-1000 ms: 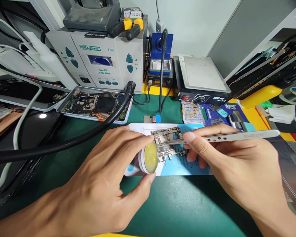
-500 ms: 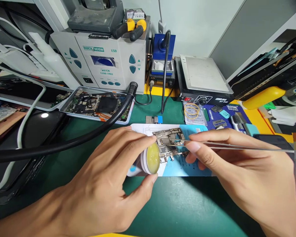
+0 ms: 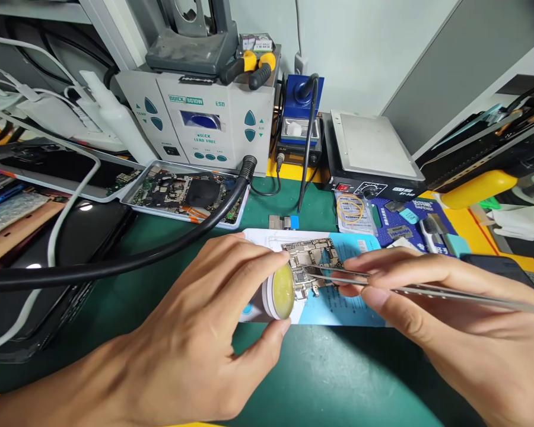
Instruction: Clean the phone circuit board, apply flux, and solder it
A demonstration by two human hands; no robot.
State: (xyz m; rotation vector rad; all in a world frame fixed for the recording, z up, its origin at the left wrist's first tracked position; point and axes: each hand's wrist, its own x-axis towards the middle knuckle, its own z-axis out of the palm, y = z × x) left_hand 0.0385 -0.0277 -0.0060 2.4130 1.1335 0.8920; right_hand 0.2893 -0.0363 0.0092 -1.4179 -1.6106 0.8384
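Between the thumb and fingers of my left hand [image 3: 200,326] is a small round white tub of yellow paste [image 3: 283,292], tipped on its side with its open face turned right. My right hand [image 3: 445,314] pinches a pair of metal tweezers [image 3: 409,289], whose tips point left over a phone circuit board [image 3: 311,252]. I cannot tell whether the tips touch the board. Beneath the board lies a white and blue card [image 3: 351,311], partly covered by both hands.
A thick black hose [image 3: 182,244] arcs from the hot air station [image 3: 222,139] across the left side. Behind stand a soldering iron stand [image 3: 299,104] and a heating plate [image 3: 376,145]. A tray of circuit boards [image 3: 151,204] sits at the left, a brush [image 3: 428,234] at the right.
The scene has shifted slightly right and down in view. My right hand has moved a little right and down, and the tweezers now slope more. My left hand keeps its hold on the tub.
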